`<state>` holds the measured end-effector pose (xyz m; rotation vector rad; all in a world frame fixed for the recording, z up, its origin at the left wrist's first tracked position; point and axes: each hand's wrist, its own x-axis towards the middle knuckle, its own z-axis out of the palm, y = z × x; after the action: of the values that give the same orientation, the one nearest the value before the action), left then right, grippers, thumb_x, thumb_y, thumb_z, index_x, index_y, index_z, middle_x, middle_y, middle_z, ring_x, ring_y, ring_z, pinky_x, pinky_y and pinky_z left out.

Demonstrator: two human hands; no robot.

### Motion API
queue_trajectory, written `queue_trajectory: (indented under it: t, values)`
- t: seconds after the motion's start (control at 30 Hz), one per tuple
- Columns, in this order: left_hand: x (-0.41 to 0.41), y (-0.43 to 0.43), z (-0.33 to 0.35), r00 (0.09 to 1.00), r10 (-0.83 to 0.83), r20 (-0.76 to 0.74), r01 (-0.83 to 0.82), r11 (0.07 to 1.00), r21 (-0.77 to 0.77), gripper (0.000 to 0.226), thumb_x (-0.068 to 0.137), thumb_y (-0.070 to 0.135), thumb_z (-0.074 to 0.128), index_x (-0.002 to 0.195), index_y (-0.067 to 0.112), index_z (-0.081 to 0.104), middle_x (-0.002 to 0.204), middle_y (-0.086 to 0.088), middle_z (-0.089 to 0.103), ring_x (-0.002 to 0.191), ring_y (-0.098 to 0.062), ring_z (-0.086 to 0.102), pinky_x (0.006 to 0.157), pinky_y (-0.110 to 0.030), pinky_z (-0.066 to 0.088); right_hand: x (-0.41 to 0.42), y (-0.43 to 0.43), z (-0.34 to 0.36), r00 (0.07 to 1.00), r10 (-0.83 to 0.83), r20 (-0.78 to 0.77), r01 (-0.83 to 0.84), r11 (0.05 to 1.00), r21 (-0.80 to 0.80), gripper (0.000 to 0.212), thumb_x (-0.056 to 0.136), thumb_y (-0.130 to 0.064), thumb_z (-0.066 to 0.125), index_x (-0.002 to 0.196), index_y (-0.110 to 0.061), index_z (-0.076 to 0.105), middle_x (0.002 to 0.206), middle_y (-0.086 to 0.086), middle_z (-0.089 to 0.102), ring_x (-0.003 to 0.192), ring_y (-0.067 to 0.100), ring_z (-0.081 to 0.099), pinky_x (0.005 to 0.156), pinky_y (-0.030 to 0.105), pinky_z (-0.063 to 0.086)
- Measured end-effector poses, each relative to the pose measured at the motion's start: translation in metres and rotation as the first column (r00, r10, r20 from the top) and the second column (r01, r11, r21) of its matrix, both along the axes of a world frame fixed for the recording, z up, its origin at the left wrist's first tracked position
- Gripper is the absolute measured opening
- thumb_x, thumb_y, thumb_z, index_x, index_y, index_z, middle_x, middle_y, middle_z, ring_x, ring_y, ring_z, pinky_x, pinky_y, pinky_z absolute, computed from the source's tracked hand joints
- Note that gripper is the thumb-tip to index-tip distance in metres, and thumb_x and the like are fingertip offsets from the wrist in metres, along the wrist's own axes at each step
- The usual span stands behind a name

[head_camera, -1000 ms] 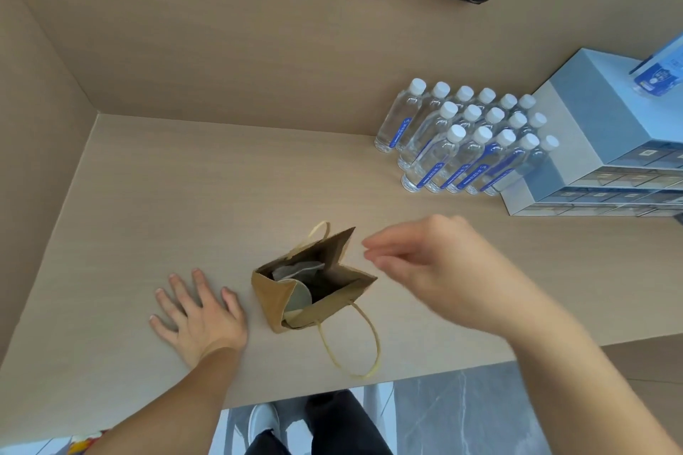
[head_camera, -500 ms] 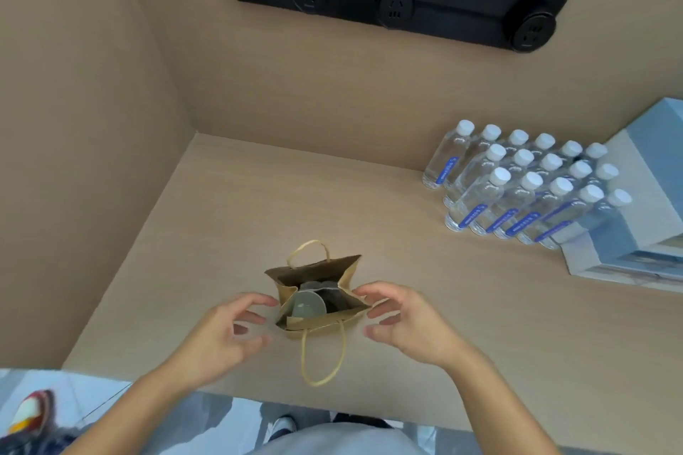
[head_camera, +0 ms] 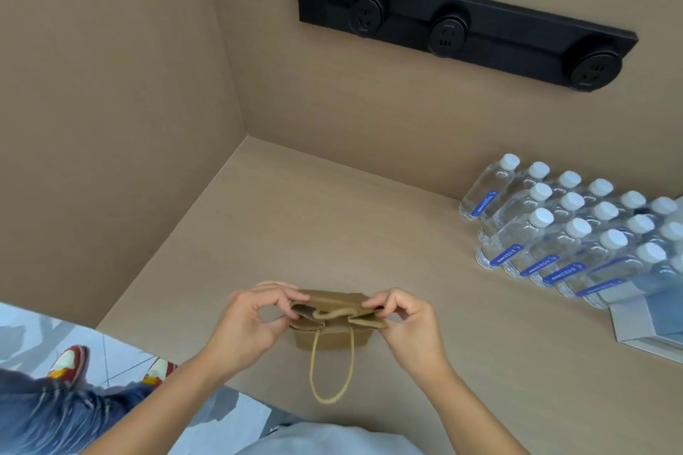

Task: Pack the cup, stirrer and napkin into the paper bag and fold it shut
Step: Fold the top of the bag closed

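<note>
**Item: paper bag, closing stage**

We log one paper bag [head_camera: 330, 327] upright near the front edge of the counter [head_camera: 332, 225]. Left hand [head_camera: 251, 321] pinches the bag's left top corner; right hand [head_camera: 410, 321] pinches the right; both closed on paper, mouth pressed nearly flat. One handle [head_camera: 330, 366] hangs toward us. Cup, stirrer and napkin: not visible, so we cannot confirm them, though we judge them packed. Remaining, in our estimate: the fold-over itself. Also present: water bottles [head_camera: 569, 233], well apart.

Beige wood-grain walls [head_camera: 111, 103], matching counter [head_camera: 332, 233], black socket strip [head_camera: 462, 26], pale marbled floor [head_camera: 29, 329]
</note>
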<state>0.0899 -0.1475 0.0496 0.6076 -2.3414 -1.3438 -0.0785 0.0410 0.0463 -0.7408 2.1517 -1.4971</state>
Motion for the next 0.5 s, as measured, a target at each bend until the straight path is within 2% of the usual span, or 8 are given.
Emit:
queue_trajectory:
  t: [0.07, 0.13, 0.2, 0.27, 0.33, 0.37, 0.43, 0.5]
  values:
    - [-0.001, 0.005, -0.007, 0.998, 0.063, -0.001, -0.063, 0.998, 0.032, 0.051, 0.068, -0.018, 0.062, 0.060, 0.031, 0.051, 0.083, 0.015, 0.077, 0.100, -0.007, 0.069, 0.088, -0.029, 0.052, 0.003, -0.002, -0.008, 0.992, -0.067, 0.103, 0.073, 0.995, -0.063, 0.057, 0.059, 0.040, 0.039, 0.053, -0.017, 0.040, 0.066, -0.003, 0.077, 0.079, 0.006, 0.071, 0.077, 0.019, 0.053]
    - [-0.002, 0.007, -0.012, 0.997, 0.076, -0.023, -0.077, 0.996, -0.045, 0.056, 0.068, -0.025, 0.061, 0.062, 0.031, 0.057, 0.081, 0.016, 0.075, 0.098, -0.005, 0.068, 0.084, -0.021, 0.052, 0.005, -0.003, -0.011, 0.981, -0.089, 0.172, 0.106, 0.990, -0.095, 0.055, 0.061, 0.039, 0.031, 0.054, -0.015, 0.041, 0.065, 0.001, 0.077, 0.086, 0.010, 0.074, 0.078, 0.017, 0.054]
    - [-0.004, 0.005, -0.016, 0.999, 0.020, -0.041, -0.028, 0.983, -0.184, 0.058, 0.072, -0.027, 0.061, 0.075, 0.029, 0.075, 0.096, 0.015, 0.071, 0.100, -0.003, 0.065, 0.086, -0.014, 0.049, 0.005, -0.005, -0.013, 0.975, -0.057, 0.217, 0.084, 0.989, -0.118, 0.052, 0.072, 0.035, 0.036, 0.056, -0.013, 0.049, 0.066, 0.003, 0.078, 0.095, 0.011, 0.073, 0.081, 0.016, 0.052]
    - [-0.005, 0.004, -0.019, 0.998, -0.063, -0.009, 0.059, 0.963, -0.262, 0.059, 0.075, -0.027, 0.054, 0.093, 0.022, 0.080, 0.116, 0.001, 0.063, 0.110, -0.003, 0.059, 0.096, -0.015, 0.046, 0.007, -0.007, -0.011, 0.968, -0.038, 0.249, 0.067, 0.992, -0.108, 0.041, 0.084, 0.023, 0.046, 0.064, -0.011, 0.058, 0.070, 0.001, 0.075, 0.100, 0.011, 0.071, 0.085, 0.020, 0.049]
    - [-0.006, 0.004, -0.021, 0.992, -0.118, 0.047, 0.126, 0.957, -0.260, 0.052, 0.081, -0.018, 0.053, 0.103, 0.023, 0.077, 0.126, 0.003, 0.058, 0.117, -0.001, 0.054, 0.101, -0.012, 0.039, 0.010, -0.010, -0.007, 0.984, -0.043, 0.175, 0.055, 0.997, -0.063, 0.026, 0.082, 0.013, 0.064, 0.078, -0.013, 0.062, 0.076, -0.004, 0.069, 0.093, 0.011, 0.067, 0.085, 0.025, 0.046]
    - [-0.007, 0.004, -0.022, 0.988, -0.136, 0.073, 0.150, 0.957, -0.247, 0.043, 0.086, -0.008, 0.056, 0.106, 0.026, 0.074, 0.128, 0.008, 0.056, 0.117, 0.000, 0.053, 0.101, -0.011, 0.037, 0.010, -0.011, -0.007, 0.997, -0.033, 0.071, 0.034, 0.999, -0.011, 0.034, 0.075, 0.011, 0.072, 0.086, -0.019, 0.062, 0.081, -0.004, 0.063, 0.088, 0.008, 0.062, 0.084, 0.023, 0.045]
    - [-0.013, 0.004, -0.023, 0.981, -0.150, 0.120, 0.175, 0.955, -0.239, 0.024, 0.089, 0.017, 0.061, 0.108, 0.032, 0.059, 0.122, 0.014, 0.054, 0.114, 0.002, 0.051, 0.098, -0.016, 0.039, 0.013, -0.014, -0.010, 0.988, 0.026, -0.150, -0.010, 0.995, 0.103, 0.062, 0.065, 0.008, 0.077, 0.107, -0.035, 0.060, 0.093, -0.003, 0.051, 0.088, -0.002, 0.052, 0.083, 0.011, 0.041]
    - [-0.020, 0.002, -0.025, 0.973, -0.149, 0.176, 0.182, 0.965, -0.189, 0.032, 0.086, 0.027, 0.067, 0.109, 0.034, 0.047, 0.112, 0.015, 0.055, 0.105, 0.003, 0.050, 0.091, -0.020, 0.042, 0.014, -0.018, -0.013, 0.974, 0.078, -0.214, -0.036, 0.981, 0.193, 0.082, 0.065, 0.002, 0.077, 0.129, -0.043, 0.052, 0.105, -0.007, 0.039, 0.096, -0.004, 0.048, 0.083, 0.000, 0.037]
